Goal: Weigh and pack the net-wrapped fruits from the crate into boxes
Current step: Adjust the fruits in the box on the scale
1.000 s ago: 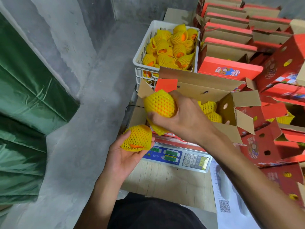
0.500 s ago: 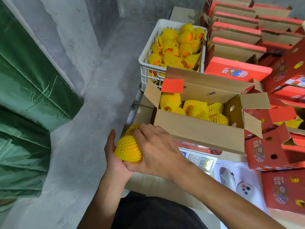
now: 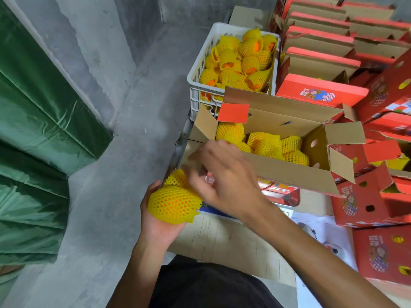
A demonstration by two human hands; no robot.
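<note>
- Head view: The person is sitting by a scale (image 3: 279, 196) with an open cardboard box (image 3: 287, 172) sitting on it.
- The left hand (image 3: 159, 221) is cupping one net-wrapped fruit (image 3: 174, 205), near and to the left of the box. A bit of yellow net is poking up just past it; I cannot tell if that is a second fruit.
- The right hand (image 3: 224, 185) is hovering just over that fruit. It is blurry, the fingers are spread loose, and it is holding nothing that I can see.
- I think the step in hand is filling the box on the scale. The next move looks like putting this fruit into the box and then checking the weight.
- In the box I am counting about six fruits; some are hiding under others.
- The white crate (image 3: 195, 78), far behind the box, is holding more than a dozen.
- Many red boxes (image 3: 320, 92) are piling up on the right, too many to count.
</note>
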